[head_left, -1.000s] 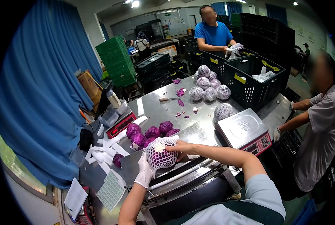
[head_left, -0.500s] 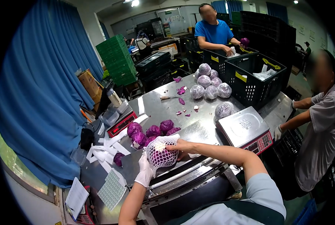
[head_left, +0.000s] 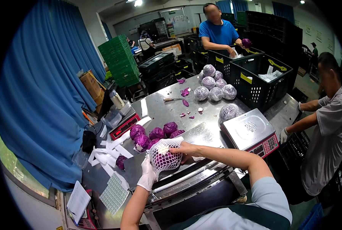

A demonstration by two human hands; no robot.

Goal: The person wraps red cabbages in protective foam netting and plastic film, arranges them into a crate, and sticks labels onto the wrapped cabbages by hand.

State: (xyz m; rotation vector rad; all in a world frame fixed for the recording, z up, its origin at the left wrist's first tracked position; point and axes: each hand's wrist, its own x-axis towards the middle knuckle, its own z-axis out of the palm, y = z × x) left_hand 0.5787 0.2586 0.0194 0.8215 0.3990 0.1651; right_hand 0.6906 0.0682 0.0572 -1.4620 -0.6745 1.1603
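A red cabbage (head_left: 166,158) in a white foam net is held at the table's near edge, its pale cut stem end partly visible through the mesh. My left hand (head_left: 148,174), in a white glove, grips the net on the left side. Bare, my right hand (head_left: 183,150) presses against the cabbage from the right, with some fingers hidden behind it. Just beyond lie several unwrapped red cabbages (head_left: 156,133). Farther back stands a group of netted cabbages (head_left: 215,94); another netted cabbage (head_left: 229,112) rests beside the scale.
A scale (head_left: 251,130) stands on the right and a red scale (head_left: 125,126) on the left. A knife (head_left: 173,99) lies among leaf scraps. Paper strips (head_left: 105,156) and a label sheet (head_left: 114,193) are at left. Black crates (head_left: 259,92) and two co-workers (head_left: 220,32) are beyond.
My hands and the netted cabbage look almost unmoved. The person at the right has turned their head, and the far co-worker's held cabbage has shifted slightly.
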